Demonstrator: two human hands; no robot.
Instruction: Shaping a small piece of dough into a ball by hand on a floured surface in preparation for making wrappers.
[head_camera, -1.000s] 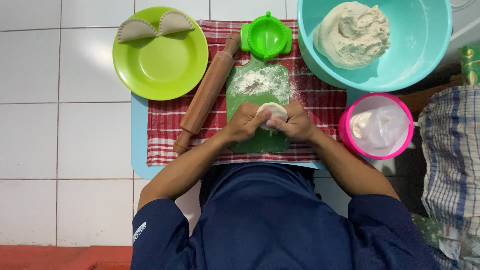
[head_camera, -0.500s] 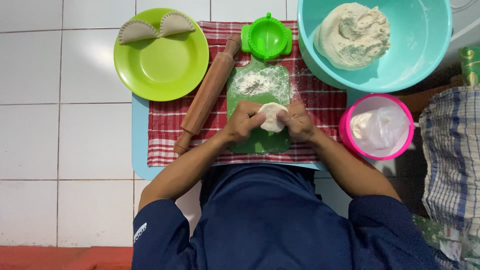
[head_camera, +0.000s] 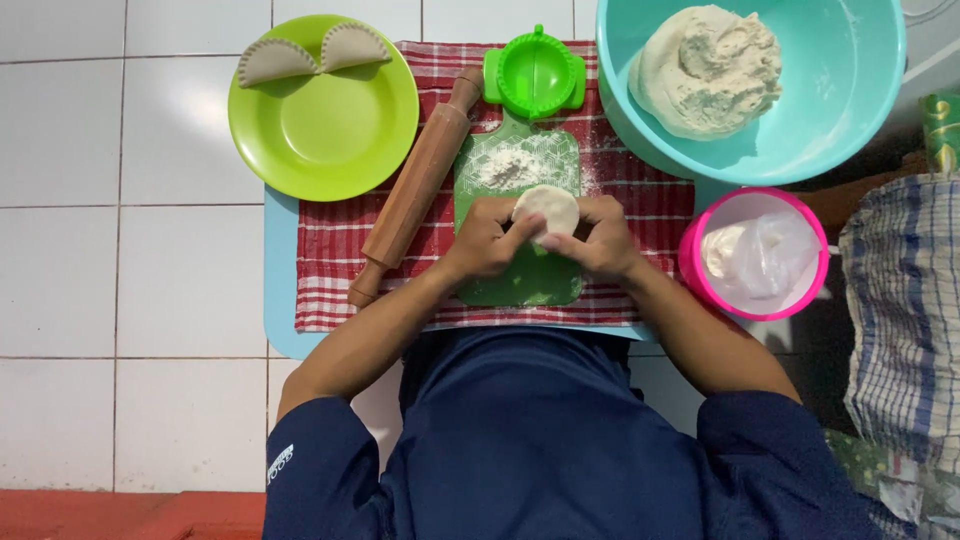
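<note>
We flatten a dough disc over the green board.

From the head view, our left hand (head_camera: 485, 240) and right hand (head_camera: 603, 238) pinch the dough disc (head_camera: 546, 211) between fingertips at the middle of the green cutting board (head_camera: 520, 285), near its floured far end, the rolling pin (head_camera: 415, 190) lying along its left edge.

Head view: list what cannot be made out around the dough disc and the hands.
- Underside of the dough disc: hidden by the fingers of the left hand and right hand.
- Contents of the pink bowl: wrapped in a cloudy plastic bag.
- Lower green board: partly covered by both hands.
- Checked cloth at right: cut off by the frame edge.
</note>
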